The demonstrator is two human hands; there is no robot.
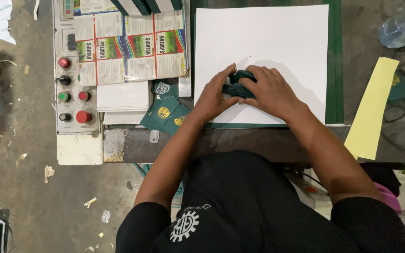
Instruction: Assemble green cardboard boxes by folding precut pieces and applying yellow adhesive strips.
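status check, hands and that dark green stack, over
Left hand and right hand both closed around small dark green card stack. Stack rests on white paper sheet. Nothing in the way.

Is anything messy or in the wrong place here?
Yes. Paper scraps litter the floor, dark green packets lie jumbled beside the button panel, and a yellow strip hangs over the bench edge. Both hands grip a dark green stack.

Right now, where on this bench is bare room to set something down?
The white sheet is bare above both hands, the left hand and right hand, which hold a dark green stack. Left of it is crowded: green cards, printed labels, button panel. On the right lie a yellow strip and a bottle.
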